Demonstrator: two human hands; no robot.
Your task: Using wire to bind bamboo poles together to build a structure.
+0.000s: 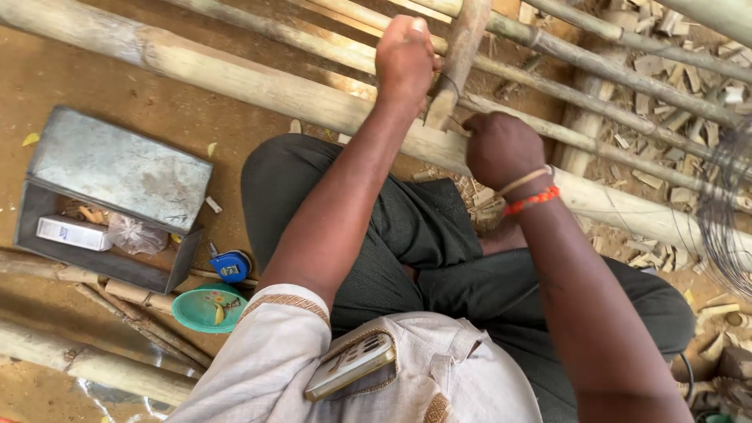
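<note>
The person sits on the earth floor (70, 74) with legs in dark trousers (407, 227), facing a frame of bamboo poles.

Left hand (405, 59): the grip is closed around a short upright bamboo piece (462, 55), which crosses the frame and leans slightly to the right. The fist sits at its left side, knuckles toward the camera.

Right hand (501, 149): the grip is narrow, fingers curled in at the foot of the upright piece where it meets the thick bamboo pole (258, 82). A thin dark wire (448, 84) loops around the upright piece at that joint (whether the fingers actually pinch the wire cannot be told, since the fingertips are hidden). The wrist carries an orange bead bracelet (533, 200) and a pale band.

The thick pole runs diagonally from upper left to lower right, passing over the knees. Thinner bamboo poles (595, 63) lie parallel behind it.

Surroundings:
- A grey metal box (117, 168) stands open at the left, lid raised, with a small white carton (74, 233) inside.
- A blue tape measure (232, 266) lies just beside the box.
- A green bowl (207, 308) sits near the left elbow.
- A bundle of thin wire (724, 211) hangs at the right edge.
- Bamboo offcuts (666, 82) litter the floor behind the frame.
- A phone (350, 364) sticks out of the shirt pocket.
</note>
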